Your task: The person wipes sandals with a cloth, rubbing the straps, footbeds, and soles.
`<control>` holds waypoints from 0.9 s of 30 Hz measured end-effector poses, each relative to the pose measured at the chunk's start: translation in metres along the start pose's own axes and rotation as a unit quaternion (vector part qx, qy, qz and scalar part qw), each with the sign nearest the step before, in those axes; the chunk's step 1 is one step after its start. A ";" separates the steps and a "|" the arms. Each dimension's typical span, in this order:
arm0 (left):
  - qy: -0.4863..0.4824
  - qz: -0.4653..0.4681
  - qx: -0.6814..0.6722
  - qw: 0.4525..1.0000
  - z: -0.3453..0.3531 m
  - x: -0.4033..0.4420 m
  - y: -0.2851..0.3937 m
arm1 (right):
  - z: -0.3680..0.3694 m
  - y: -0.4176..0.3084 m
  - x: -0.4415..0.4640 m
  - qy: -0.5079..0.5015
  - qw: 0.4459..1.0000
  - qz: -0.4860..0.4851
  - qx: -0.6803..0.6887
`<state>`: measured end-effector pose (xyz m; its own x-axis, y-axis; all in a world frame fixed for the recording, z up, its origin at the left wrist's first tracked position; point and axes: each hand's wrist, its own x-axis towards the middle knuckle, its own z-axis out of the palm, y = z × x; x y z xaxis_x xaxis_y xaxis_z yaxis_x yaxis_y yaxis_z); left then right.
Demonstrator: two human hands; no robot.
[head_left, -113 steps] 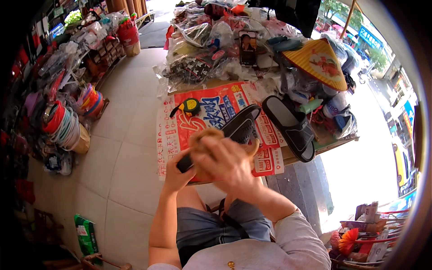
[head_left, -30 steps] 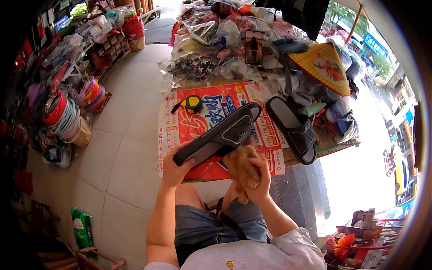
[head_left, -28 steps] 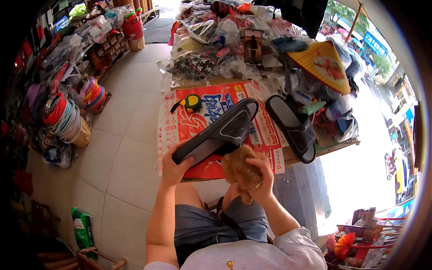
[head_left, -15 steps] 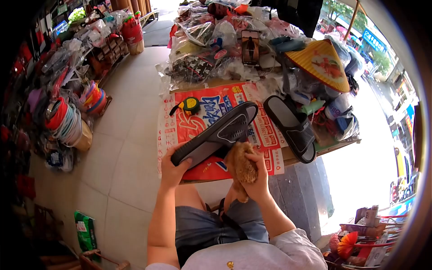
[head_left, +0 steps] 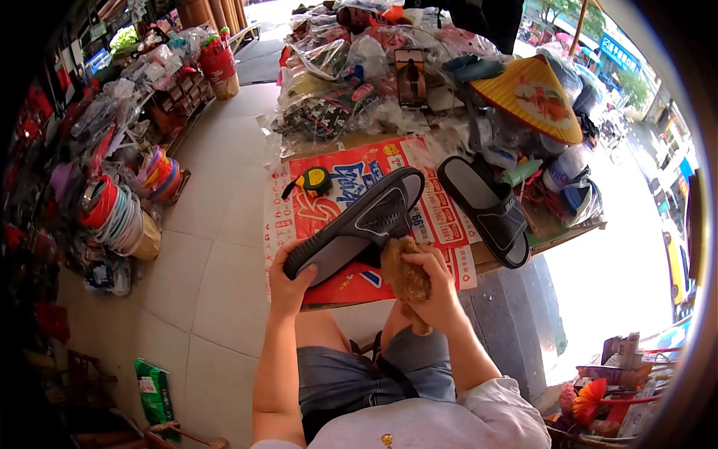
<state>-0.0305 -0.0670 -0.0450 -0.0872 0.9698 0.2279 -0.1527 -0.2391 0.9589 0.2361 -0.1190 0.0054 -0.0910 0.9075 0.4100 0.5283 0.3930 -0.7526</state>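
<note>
My left hand [head_left: 290,275] is closed around the heel end of a dark slide sandal [head_left: 359,224], thumb on its grey insole. The sandal is tilted, its toe pointing up and to the right over a red printed sheet [head_left: 314,217]. In my right hand [head_left: 437,288] is a bunched brown fuzzy cloth [head_left: 406,273], its top end against or very near the sandal's side strap; I cannot tell which. Part of the cloth hangs below my fingers. A second, matching slide sandal [head_left: 486,213] lies to the right on the table's edge.
A yellow-and-black tape measure [head_left: 314,181] lies on the sheet. Behind it are a propped phone [head_left: 410,78], heaps of plastic-wrapped goods [head_left: 329,112] and a yellow conical hat [head_left: 527,97]. Goods in baskets [head_left: 120,217] line the left side; a green packet [head_left: 154,393] is on the floor.
My right hand and the cloth have shifted slightly right and down along the sandal. The sandal in my left hand stays nearly in place. The whole view has turned a little.
</note>
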 end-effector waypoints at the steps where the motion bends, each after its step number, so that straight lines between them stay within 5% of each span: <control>1: 0.002 -0.002 -0.005 1.000 -0.001 -0.001 -0.001 | -0.012 0.000 0.005 -0.024 0.999 -0.025 0.040; 5: 0.030 -0.041 -0.038 0.998 0.000 0.002 0.001 | -0.020 0.020 0.038 0.167 0.974 0.017 0.153; 12: 0.039 0.001 0.000 0.999 -0.002 0.002 -0.007 | 0.012 -0.001 0.022 0.046 0.999 -0.004 -0.008; 16: 0.036 -0.005 -0.016 0.999 0.000 0.002 -0.002 | -0.020 0.002 0.013 -0.045 0.995 -0.057 0.075; 18: 0.039 -0.026 -0.037 0.998 0.001 0.003 -0.001 | -0.020 0.017 0.028 0.007 0.994 -0.049 0.096; 20: 0.041 -0.013 -0.029 0.999 0.002 0.003 -0.001 | -0.014 0.033 0.049 0.185 0.977 0.038 0.099; 27: 0.044 0.000 0.008 0.999 0.000 0.002 -0.006 | 0.013 -0.015 0.014 0.016 0.999 -0.024 0.044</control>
<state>-0.0300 -0.0635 -0.0504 -0.1729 0.9618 0.2122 -0.1377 -0.2369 0.9617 0.2160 -0.1108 0.0161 -0.0876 0.8825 0.4622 0.4478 0.4493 -0.7730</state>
